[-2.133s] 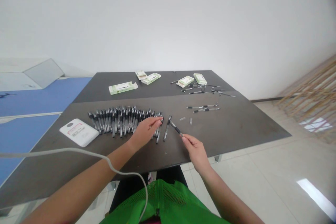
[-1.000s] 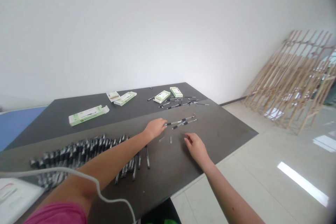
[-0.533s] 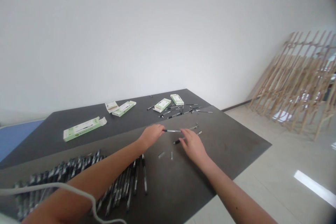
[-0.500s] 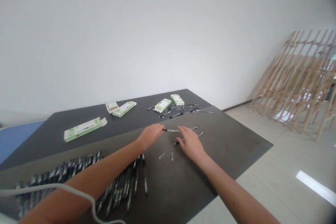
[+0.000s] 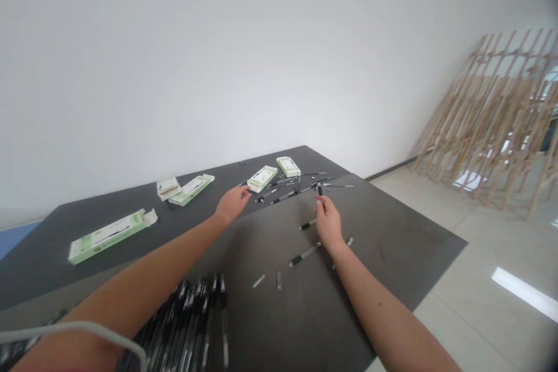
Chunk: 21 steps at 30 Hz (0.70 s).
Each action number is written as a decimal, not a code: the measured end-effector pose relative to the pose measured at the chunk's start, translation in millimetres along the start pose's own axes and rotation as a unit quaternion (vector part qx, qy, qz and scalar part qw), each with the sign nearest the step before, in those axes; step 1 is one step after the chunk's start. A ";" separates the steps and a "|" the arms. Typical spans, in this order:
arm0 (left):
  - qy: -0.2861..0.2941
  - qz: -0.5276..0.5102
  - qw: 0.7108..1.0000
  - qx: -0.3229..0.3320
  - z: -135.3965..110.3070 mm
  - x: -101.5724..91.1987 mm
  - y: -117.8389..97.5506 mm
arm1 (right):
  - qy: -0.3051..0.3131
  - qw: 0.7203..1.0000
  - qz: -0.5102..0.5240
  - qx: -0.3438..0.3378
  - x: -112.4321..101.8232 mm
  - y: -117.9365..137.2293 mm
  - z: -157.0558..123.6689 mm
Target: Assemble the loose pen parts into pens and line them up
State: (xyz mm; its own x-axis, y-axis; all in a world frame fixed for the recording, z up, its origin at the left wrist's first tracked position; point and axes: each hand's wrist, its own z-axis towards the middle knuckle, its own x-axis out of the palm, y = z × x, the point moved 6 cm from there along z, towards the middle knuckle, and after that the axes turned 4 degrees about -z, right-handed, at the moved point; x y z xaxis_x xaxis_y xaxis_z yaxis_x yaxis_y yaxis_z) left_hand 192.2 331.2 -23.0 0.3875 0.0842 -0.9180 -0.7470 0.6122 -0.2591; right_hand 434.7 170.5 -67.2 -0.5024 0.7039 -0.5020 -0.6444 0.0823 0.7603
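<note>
Moved both hands apart since half a second ago: swung the bare left hand (image 5: 233, 202) leftward and farther over the flat dark grey tabletop (image 5: 401, 244), and reached the bare right hand (image 5: 329, 224) farther forward, away from the earlier place beside one shared pen. Held the left fingers loosely curled, thumb and forefinger slightly parted, with nothing visible between them. Brought those fingertips up to the near end of a flat white-and-green cardboard box (image 5: 261, 179); could not be told for certain as touching or just short of it. Closed the right thumb and fingers on a slim black-gripped pen (image 5: 320, 189), pointing it forward past the fingertips, most of its length hidden by the hand.

Had loose black-and-clear plastic pens (image 5: 284, 197) scattered between the two grips, and a second white-and-green box (image 5: 288, 166) beyond them. Left another black-and-clear pen (image 5: 305, 254) lying just left of the right wrist, and two small clear plastic pieces (image 5: 258, 280) nearer the body. Kept a crowded row of black-and-clear pens (image 5: 203, 325) behind the left grip, partly under the forearm, and a long, open-ended white-and-green carton (image 5: 108, 238) well to its left.
</note>
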 end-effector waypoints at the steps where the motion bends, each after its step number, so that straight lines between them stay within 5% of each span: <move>1: 0.004 0.011 1.000 -0.003 13.0 5.7 0.8 | -0.015 1.000 0.025 0.012 -2.3 -4.5 2.8; 10: 0.111 0.099 0.987 0.060 105.1 79.9 -45.8 | -0.031 0.993 0.097 0.066 1.4 -11.4 2.2; 16: 0.157 0.150 0.973 0.074 126.0 106.9 -57.6 | -0.016 0.994 0.090 0.062 4.2 -9.1 -0.4; 21: 0.164 0.181 0.965 0.093 127.9 108.2 -62.6 | -0.014 0.994 0.095 0.053 4.3 -6.1 -1.4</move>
State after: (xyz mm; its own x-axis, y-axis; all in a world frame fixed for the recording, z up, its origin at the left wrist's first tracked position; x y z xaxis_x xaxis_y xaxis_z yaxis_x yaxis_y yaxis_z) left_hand 350.0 402.6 -67.7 -0.0964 0.0841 -0.9918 -0.6797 0.7223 0.1274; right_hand 435.6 172.1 -74.6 -0.5925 0.7326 -0.3350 -0.4748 0.0184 0.8799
